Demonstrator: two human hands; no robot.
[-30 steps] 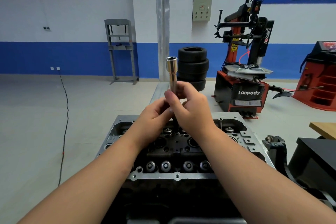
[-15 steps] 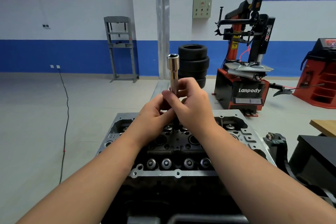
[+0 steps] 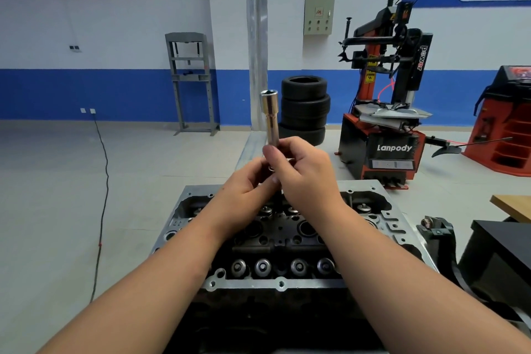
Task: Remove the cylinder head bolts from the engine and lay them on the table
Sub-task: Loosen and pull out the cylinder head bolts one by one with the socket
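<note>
Head view: both hands meet above the engine [image 3: 287, 238], which fills the lower middle of the frame with its cylinder head uppermost. The right hand [image 3: 307, 172] has its grip clamped on the lower part of a long chrome socket [image 3: 270, 115], fingers and thumb curled round it; the socket stands upright with its open end at the top. The left hand [image 3: 247, 190] sits just beside and below, its fingers curled toward the socket's lower end, and it seems to pinch something there, but the right hand's fingers cover that spot, so what it holds is hard to make out. A thin dark shaft shows just under the hands; whether it joins the socket cannot be told.

The forearms hide much of the cylinder head. A row of round valve tops [image 3: 280, 267] shows near its front edge. No bolt can be picked out for certain among the dark recesses.

At the right edge a wooden tabletop [image 3: 514, 205] is cut off by the frame. Behind stand a stack of tyres [image 3: 304, 109], a tyre changer [image 3: 385, 123] and a grey press frame [image 3: 191, 80]. A black cable [image 3: 102, 195] runs across the floor.
</note>
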